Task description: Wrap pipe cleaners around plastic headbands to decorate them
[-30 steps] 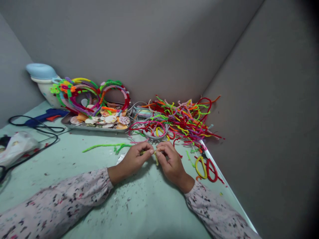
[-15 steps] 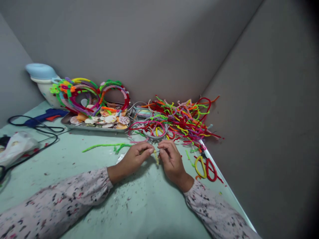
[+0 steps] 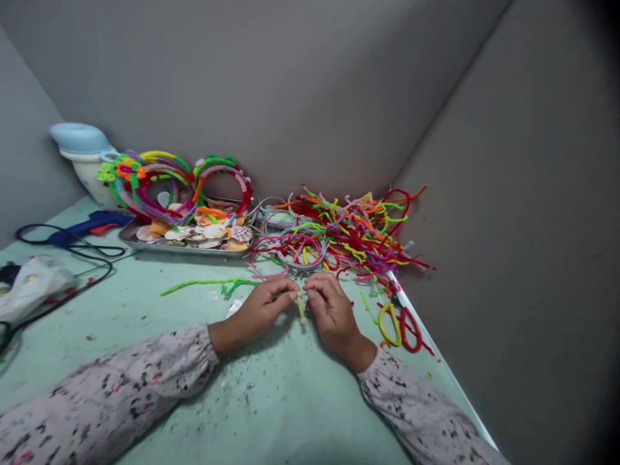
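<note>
A short yellow pipe cleaner (image 3: 301, 310) hangs down from the fingertips of my left hand (image 3: 261, 309), which pinches its upper end between thumb and index finger. Close beside it on the right, my right hand (image 3: 333, 314) has its thumb and fingers pressed together. Whatever lies between those right fingertips is too small or too hidden to make out. Just left of my left hand, a green pipe cleaner (image 3: 198, 283) lies on the table (image 3: 271, 400), and a small whitish piece (image 3: 234, 308) shows behind the wrist.
Behind my hands lies a heap of coloured pipe cleaners (image 3: 358, 226). Scissors (image 3: 401, 328) rest near the right edge. A metal tray (image 3: 194, 252) holds shells and decorated headbands (image 3: 159, 187). At left are a blue glue gun (image 3: 87, 227), a black cord (image 3: 97, 278) and a lidded container (image 3: 90, 171).
The yellow pipe cleaner has shifted slightly left and hangs straighter. My right fingertips have moved a little to the left, and my left hand has barely moved.
</note>
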{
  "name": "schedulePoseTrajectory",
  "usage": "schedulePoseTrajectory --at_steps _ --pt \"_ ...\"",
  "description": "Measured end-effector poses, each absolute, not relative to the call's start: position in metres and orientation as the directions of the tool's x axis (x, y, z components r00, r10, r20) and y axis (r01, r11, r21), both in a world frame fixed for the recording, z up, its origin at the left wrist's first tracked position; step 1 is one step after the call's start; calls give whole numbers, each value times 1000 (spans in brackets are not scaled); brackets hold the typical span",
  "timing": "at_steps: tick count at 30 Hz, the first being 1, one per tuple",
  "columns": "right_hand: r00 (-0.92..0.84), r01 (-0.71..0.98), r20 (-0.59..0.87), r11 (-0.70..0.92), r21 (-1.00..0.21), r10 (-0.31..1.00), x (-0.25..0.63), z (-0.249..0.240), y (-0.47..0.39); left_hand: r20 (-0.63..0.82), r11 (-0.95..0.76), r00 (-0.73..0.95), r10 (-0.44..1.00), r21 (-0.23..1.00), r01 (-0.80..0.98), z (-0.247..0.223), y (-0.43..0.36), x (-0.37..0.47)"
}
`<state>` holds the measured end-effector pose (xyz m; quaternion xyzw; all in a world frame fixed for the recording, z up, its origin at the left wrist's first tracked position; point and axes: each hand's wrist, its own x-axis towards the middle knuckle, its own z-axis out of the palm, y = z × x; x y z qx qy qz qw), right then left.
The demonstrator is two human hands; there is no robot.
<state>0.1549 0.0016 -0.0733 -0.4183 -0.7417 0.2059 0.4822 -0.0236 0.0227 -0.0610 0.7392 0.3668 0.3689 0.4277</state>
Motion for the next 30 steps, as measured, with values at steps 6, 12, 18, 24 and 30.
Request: schedulePoseTrajectory --at_steps 6,12,18,24,30 --pt "-205 404 562 592 -697 801 158 -71 1 211 -309 425 880 935 175 -60 19 -24" --pt "-223 379 583 621 -686 781 158 -72 1 228 -296 384 895 947 127 -62 20 -24" --pt "-174 422 614 622 -660 770 156 -77 6 248 -320 382 890 937 137 -64 21 -25" --pt "-167 413 599 607 -679 783 157 -81 9 262 -333 383 886 933 132 -64 21 -24" --pt "-170 396 588 601 -694 791 158 -82 9 269 -339 384 883 932 127 -64 21 -24"
